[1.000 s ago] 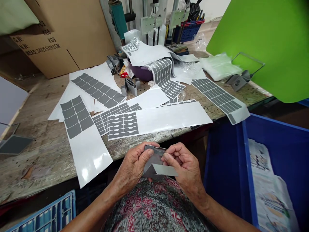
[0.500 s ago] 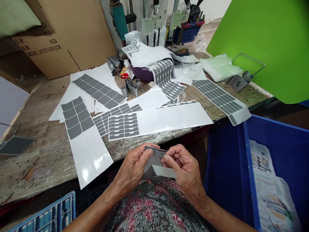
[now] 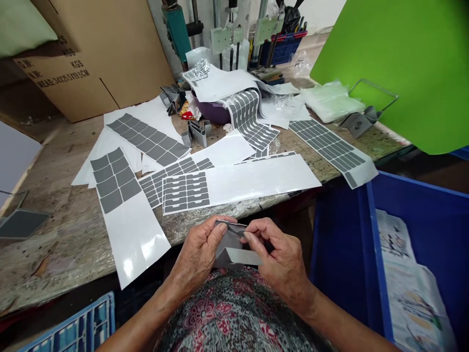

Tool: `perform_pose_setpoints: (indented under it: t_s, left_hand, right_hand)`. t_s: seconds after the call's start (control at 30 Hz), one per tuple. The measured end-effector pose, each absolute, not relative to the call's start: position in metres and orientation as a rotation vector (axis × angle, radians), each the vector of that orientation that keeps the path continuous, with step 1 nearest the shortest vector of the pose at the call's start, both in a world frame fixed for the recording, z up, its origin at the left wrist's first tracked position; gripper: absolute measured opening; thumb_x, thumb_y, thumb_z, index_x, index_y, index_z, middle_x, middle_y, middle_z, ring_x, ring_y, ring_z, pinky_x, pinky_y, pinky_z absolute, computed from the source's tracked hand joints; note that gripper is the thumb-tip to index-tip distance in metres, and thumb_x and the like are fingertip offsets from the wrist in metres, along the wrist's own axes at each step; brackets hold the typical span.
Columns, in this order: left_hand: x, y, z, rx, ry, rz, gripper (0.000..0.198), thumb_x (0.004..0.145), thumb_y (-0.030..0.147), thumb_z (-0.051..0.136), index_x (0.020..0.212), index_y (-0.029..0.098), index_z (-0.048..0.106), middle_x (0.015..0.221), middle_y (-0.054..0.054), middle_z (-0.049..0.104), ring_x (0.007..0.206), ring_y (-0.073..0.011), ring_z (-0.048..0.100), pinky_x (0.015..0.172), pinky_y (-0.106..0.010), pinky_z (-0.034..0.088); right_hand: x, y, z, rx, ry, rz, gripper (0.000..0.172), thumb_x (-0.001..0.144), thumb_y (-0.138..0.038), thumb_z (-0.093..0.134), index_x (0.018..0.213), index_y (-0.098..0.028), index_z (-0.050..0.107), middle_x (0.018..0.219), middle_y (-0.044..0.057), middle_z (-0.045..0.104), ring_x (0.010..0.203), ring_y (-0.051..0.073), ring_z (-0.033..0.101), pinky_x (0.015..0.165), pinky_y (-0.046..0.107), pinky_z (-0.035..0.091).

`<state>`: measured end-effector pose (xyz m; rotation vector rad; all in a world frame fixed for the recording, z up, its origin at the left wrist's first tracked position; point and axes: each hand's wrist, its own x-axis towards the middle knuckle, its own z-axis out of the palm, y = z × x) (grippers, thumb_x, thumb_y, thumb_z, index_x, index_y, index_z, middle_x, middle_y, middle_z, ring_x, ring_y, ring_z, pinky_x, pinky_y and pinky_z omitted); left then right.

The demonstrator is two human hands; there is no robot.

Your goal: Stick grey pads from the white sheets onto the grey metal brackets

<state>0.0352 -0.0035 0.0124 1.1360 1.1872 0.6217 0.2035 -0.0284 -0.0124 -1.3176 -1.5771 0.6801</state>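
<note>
My left hand (image 3: 200, 247) is closed on a bent grey metal bracket (image 3: 229, 240), its thumb pressing the near face at the upper left. Above my lap, the bracket is tilted with its folded flange toward me. Along its upper edge runs a thin dark grey sticker (image 3: 237, 228), slightly lifted and curled. My right hand (image 3: 280, 254) pinches the right end of this sticker between thumb and forefinger, beside the bracket's right side. The exact fingertip contact is partly hidden. Just beyond my hands, on the table (image 3: 176, 227), lies a white backing sheet with grey stickers (image 3: 256, 183).
More sticker sheets (image 3: 117, 183) spread leftward, one hanging over the table edge. Bent brackets (image 3: 198, 133) stand behind them, near a purple bowl (image 3: 214, 112). A blue bin (image 3: 340, 264) is at right, a blue crate (image 3: 88, 322) lower left, a cardboard box (image 3: 120, 58) behind.
My right fingers have shifted slightly left and up along the bracket's top edge, where the thin sticker now shows more curled. My left hand keeps its hold. The view has shifted a little.
</note>
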Motion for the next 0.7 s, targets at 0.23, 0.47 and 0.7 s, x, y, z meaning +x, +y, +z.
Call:
perform_pose_setpoints:
  t_s: [0.23, 0.47, 0.7]
  left_hand:
    - [0.036, -0.005, 0.014, 1.145, 1.192, 0.645, 0.046, 0.094, 0.050, 0.047, 0.124, 0.019, 0.059, 0.067, 0.000, 0.062, 0.048, -0.0134, 0.058, 0.040, -0.024, 0.052]
    - [0.038, -0.004, 0.016, 1.122, 1.193, 0.647, 0.044, 0.094, 0.049, 0.048, 0.121, 0.018, 0.060, 0.063, 0.001, 0.060, 0.048, -0.0136, 0.059, 0.039, -0.023, 0.052]
    - [0.040, -0.004, 0.016, 1.115, 1.217, 0.645, 0.045, 0.093, 0.049, 0.048, 0.122, 0.018, 0.060, 0.066, 0.000, 0.061, 0.051, -0.0157, 0.061, 0.039, -0.025, 0.053]
  right_hand:
    - [0.204, -0.029, -0.018, -1.363, -1.542, 0.712, 0.008, 0.091, -0.014, 0.054, 0.086, -0.020, 0.053, 0.065, -0.005, 0.059, 0.053, 0.008, 0.058, 0.055, 0.018, 0.045]
    - [0.203, -0.023, -0.021, -1.370, -1.547, 0.638, 0.011, 0.089, -0.014, 0.056, 0.080, -0.020, 0.054, 0.065, -0.005, 0.057, 0.051, 0.007, 0.055, 0.051, 0.018, 0.041]
    - [0.202, -0.022, -0.025, -1.346, -1.549, 0.623, 0.012, 0.090, -0.013, 0.057, 0.080, -0.020, 0.053, 0.062, -0.007, 0.053, 0.050, 0.006, 0.051, 0.049, 0.016, 0.039]
